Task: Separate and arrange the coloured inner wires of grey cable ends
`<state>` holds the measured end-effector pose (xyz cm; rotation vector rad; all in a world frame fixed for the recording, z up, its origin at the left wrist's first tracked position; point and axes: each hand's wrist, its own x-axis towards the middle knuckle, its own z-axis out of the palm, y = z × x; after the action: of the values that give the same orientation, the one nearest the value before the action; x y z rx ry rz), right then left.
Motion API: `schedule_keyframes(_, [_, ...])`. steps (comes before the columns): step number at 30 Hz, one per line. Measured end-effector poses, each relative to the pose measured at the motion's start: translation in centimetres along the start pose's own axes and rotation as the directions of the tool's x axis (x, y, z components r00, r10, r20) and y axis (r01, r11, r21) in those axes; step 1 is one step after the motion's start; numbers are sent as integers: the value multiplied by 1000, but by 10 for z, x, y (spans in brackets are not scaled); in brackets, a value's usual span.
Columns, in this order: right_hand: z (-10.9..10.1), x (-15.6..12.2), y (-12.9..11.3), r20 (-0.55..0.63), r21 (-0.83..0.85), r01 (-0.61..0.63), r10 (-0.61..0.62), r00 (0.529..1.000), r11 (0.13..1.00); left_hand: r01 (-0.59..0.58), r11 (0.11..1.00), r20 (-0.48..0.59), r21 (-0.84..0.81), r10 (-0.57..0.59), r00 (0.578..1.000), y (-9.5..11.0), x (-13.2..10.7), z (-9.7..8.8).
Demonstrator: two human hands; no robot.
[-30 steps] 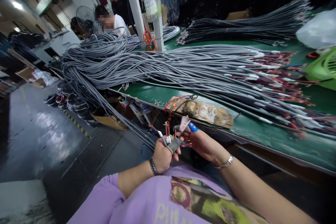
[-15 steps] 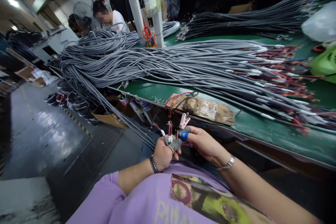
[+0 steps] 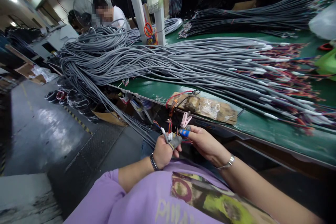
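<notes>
The left grip is curled fully closed around the short ends of a few grey held cables, in front of the purple shirt. A dark cover sheathes its thumb, which lies across the cables. White sleeves show above the fist, with coloured wires fanning upward from them.

The right grip is just beside the left. Its thumb, wrapped in blue tape, is pinched to the forefinger on thin wires; the exact contact is too small to resolve. A pink clip stands just above the right fingertips; whether it touches them cannot be told.

Beyond the hands, a wooden board lies along the near edge of the green worktop, with red and black leads at its left end. Behind it, a thick run of grey cables spans the worktop, stripped ends toward the right; part of the run hangs over the edge toward the left grip. Farther back are a white post, red-handled scissors, dark cables and, at the left, a seated co-worker near a fan.
</notes>
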<state>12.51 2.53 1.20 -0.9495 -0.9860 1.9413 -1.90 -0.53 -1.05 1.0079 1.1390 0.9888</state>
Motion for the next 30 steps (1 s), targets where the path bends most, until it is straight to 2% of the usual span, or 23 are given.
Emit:
schedule_keyframes(4, [-6, -1, 1, 14, 67, -22, 21, 1000, 998, -5, 1000, -16, -13, 5, 1000, 2, -1, 1])
schedule_keyframes(8, [-32, 7, 10, 56, 177, -67, 58, 997, 982, -24, 997, -45, -75, 21, 999, 4, -2, 2])
schedule_keyframes(12, [-44, 20, 16, -47, 228, -83, 97, 994, 970, -23, 992, -49, -125, 17, 999, 6, -1, 6])
schedule_keyframes(14, [-38, 24, 15, -99, 174, -9, 27, 995, 985, -28, 990, -40, -135, 23, 999, 7, 2, 9])
schedule_keyframes(16, [-29, 24, 13, -187, 58, 108, -96, 978, 992, -39, 990, -38, -134, 34, 999, 10, 4, 13])
schedule_keyframes(19, [-21, 22, 12, -326, -154, 233, -271, 906, 960, -56, 991, -55, -123, 49, 997, 14, 8, 17])
schedule_keyframes(22, [-20, 23, 15, -404, -210, 281, -345, 847, 937, -58, 990, -78, -125, 49, 996, 17, 11, 18])
schedule_keyframes(23, [-21, 24, 16, -401, -187, 291, -343, 849, 938, -58, 990, -80, -127, 48, 996, 17, 11, 17])
schedule_keyframes(25, [-22, 27, 18, -327, -83, 287, -298, 897, 954, -56, 990, -72, -129, 47, 996, 17, 12, 17])
schedule_keyframes(28, [-21, 32, 19, -102, 140, 179, -165, 981, 974, -53, 990, -56, -129, 46, 997, 14, 12, 17])
schedule_keyframes(30, [-19, 34, 18, -14, 258, 115, -115, 993, 959, -49, 991, -55, -126, 43, 998, 12, 12, 17])
